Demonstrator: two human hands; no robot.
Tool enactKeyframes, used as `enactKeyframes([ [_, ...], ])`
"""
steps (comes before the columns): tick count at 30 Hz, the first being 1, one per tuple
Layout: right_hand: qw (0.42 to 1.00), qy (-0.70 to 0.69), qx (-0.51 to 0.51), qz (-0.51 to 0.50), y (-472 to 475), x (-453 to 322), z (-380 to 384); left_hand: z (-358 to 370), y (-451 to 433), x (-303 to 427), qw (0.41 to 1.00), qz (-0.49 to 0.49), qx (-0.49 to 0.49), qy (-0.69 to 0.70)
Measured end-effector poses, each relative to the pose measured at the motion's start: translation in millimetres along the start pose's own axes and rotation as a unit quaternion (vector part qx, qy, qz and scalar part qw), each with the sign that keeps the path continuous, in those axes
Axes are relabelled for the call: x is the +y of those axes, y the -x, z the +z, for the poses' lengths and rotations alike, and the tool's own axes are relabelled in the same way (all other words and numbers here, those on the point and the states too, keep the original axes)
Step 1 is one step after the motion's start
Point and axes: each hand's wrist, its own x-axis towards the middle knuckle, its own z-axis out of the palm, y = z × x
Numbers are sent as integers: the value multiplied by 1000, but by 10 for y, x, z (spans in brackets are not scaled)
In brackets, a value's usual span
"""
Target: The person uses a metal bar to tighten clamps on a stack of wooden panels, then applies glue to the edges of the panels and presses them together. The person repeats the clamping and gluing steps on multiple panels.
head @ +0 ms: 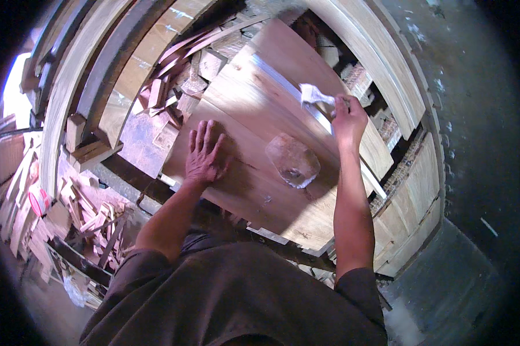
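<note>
My left hand [206, 153] rests palm down on a light wooden panel [247, 190], fingers apart, holding nothing. In my right hand [349, 119] is a brush [316, 95] with a white head, held above the panel's far right edge. A bright white strip [281, 81] runs along that edge; whether it is glue or glare I cannot tell. Between my hands, on the panel, sits a shallow translucent container [292, 158] with white residue on its rim. Beyond the strip lies another wooden board [294, 56].
Long planks [108, 65] are stacked on the left, and more boards [372, 56] lie at the right. Wood offcuts [156, 93] crowd the space behind the panel. Scrap sticks [97, 220] lie in a heap at lower left. The dark floor [463, 255] shows at right.
</note>
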Motion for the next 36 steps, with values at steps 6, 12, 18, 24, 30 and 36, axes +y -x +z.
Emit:
enactKeyframes([
  [6, 985, -134, -103, -18, -410, -528, 699, -25, 7, -4, 1000, -4, -1, -1],
  [12, 964, -184, -183, -59, -567, -924, 974, 0, 14, -13, 1000, -8, 0, -5],
  [18, 973, -182, -129, -50, -222, -491, 649, -44, 11, 18, 1000, -9, -8, 7],
  [24, 966, -219, -1, 134, 510, 375, -90, 46, 15, -2, 1000, -5, 6, -18],
  [30, 967, -196, 121, 109, 1149, 1258, -657, 48, 1, 11, 999, 12, 5, -53],
  [36, 980, -10, 188, 58, 1547, 1721, -1171, 110, 9, -6, 997, 33, 32, -60],
])
